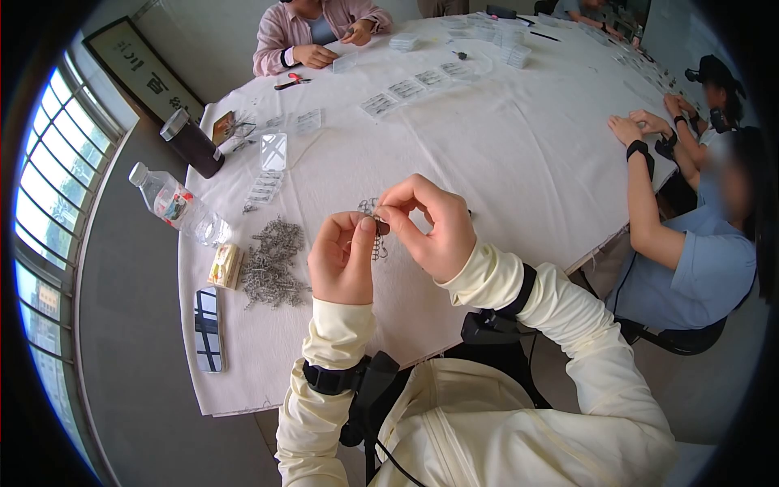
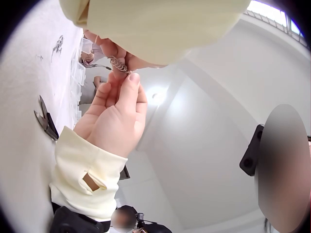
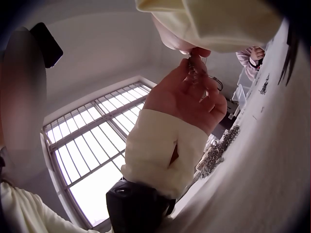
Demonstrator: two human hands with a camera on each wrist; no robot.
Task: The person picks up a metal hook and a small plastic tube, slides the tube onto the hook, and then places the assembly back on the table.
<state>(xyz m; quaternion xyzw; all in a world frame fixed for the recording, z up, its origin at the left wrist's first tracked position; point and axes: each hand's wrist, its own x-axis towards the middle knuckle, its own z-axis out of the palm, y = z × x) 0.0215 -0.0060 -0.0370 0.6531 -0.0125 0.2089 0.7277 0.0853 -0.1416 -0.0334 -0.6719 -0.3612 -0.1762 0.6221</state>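
Note:
A small coiled metal spring (image 2: 118, 64) with thin wire parts is held between both hands, just above the table. My left hand (image 1: 341, 260) pinches it between thumb and curled forefinger. From the other side my right hand (image 1: 434, 231) meets it, thumb and forefinger tips pinching at its end. Below the fingers in the head view, part of the spring (image 1: 378, 247) shows. A curved wire hook (image 3: 216, 83) sticks out beside the left fingers in the right wrist view. The fingertips hide the joint between spring and wire.
Left of my hands lies a heap of wire springs (image 1: 272, 268), with a tissue pack (image 1: 225, 266), phone (image 1: 208, 331), bottle (image 1: 174, 203) and dark flask (image 1: 193, 146) around it. Open cutters (image 2: 46, 121) lie near my right hand. Clear boxes (image 1: 406, 88) stand farther back; other people sit around the table.

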